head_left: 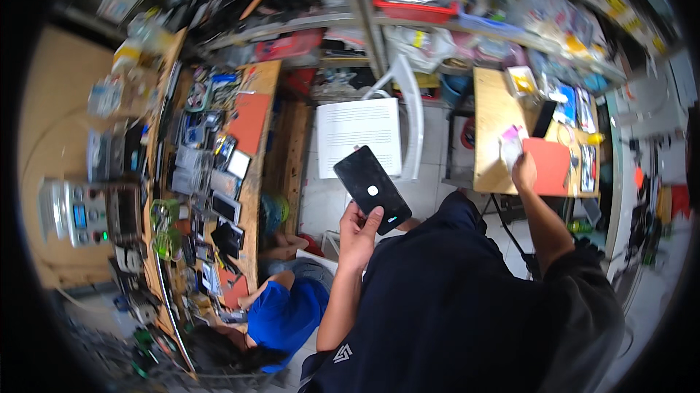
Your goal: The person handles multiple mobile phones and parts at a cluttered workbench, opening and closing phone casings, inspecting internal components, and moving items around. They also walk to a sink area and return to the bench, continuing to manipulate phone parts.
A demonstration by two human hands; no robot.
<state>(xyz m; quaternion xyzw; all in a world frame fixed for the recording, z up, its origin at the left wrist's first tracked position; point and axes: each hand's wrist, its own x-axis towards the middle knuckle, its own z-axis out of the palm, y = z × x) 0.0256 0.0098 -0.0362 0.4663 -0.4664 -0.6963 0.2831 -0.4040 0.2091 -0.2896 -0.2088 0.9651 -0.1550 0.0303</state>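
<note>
Phone, black and slab-shaped with a glossy dark screen [372, 189], sits just left of frame centre, tilted, its lower edge clamped in my left hand [359, 231], fingers wrapped round the bottom and the thumb against its left side. A small white dot and a faint lit spot show on the glass. Below it, my dark navy clothing fills the lower middle of the frame.

At lower left a person in a blue shirt [283, 318] sits beside the long wooden workbench [257, 174], which runs up the left side and is littered with small phones, parts and tools, with an orange mat [249, 122] on it further up.

Behind the phone, in the upper middle, I see a white plastic chair [361, 130] on the tiled floor.

Further out, right of centre, my right hand [522, 170] reaches onto a small wooden table [492, 119]; its fingers are closed on a white and pink packet [511, 144], just beside a red mat [550, 165]. Cluttered shelves cross the top of the frame.
</note>
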